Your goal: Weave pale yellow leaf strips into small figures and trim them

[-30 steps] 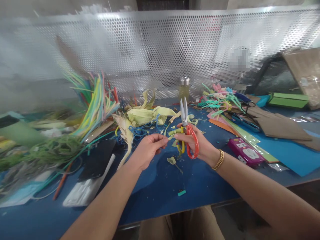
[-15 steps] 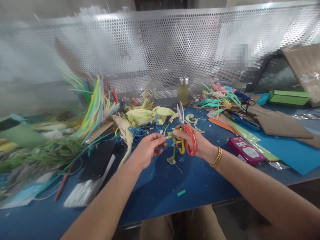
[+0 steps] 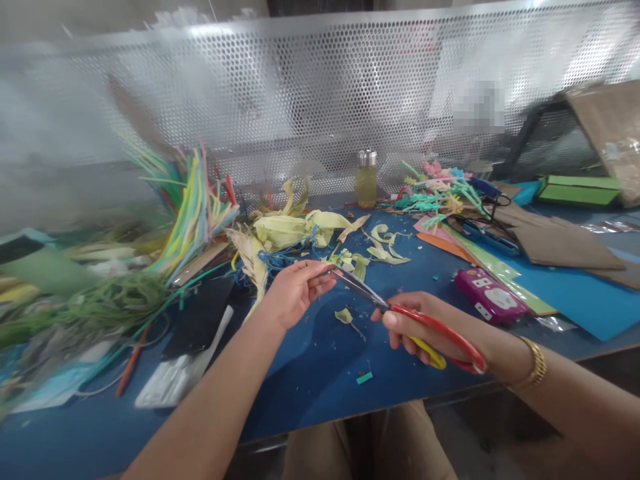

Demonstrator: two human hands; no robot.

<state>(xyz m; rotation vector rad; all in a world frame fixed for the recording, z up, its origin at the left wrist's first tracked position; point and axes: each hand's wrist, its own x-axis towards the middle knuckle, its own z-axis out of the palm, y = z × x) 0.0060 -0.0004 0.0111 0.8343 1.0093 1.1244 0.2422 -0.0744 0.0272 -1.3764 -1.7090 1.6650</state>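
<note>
The person's right grip (image 3: 415, 325) is closing firmly around a pair of scissors (image 3: 369, 293), its fingers wrapping the handle near the pivot while the red loop is extending back towards the wrist and the yellow one is showing below. The blades are slanting away to the left, lying nearly together, their tips reaching the left grip (image 3: 295, 297). There the thumb and forefinger are lying close together at the blade tips — whether they are fully meeting or pinching something thin, I cannot tell.

Both are staying above the blue desk (image 3: 310, 397). Just beyond the left fingertips, small pale green trimmings (image 3: 350, 260) are lying in a heap, with larger husks (image 3: 280, 233) spreading behind them and blue string (image 3: 280, 259) tangling alongside. A withered leaf (image 3: 344, 316) is resting below the blades, and a teal scrap (image 3: 365, 378) is lying nearer the front edge.

To the right, a purple case (image 3: 490, 297) is sitting beside a blue sheet (image 3: 565, 300). A capped bottle (image 3: 367, 183) is standing upright at the back — a perforated metal panel (image 3: 340, 87) is rising behind it.
</note>
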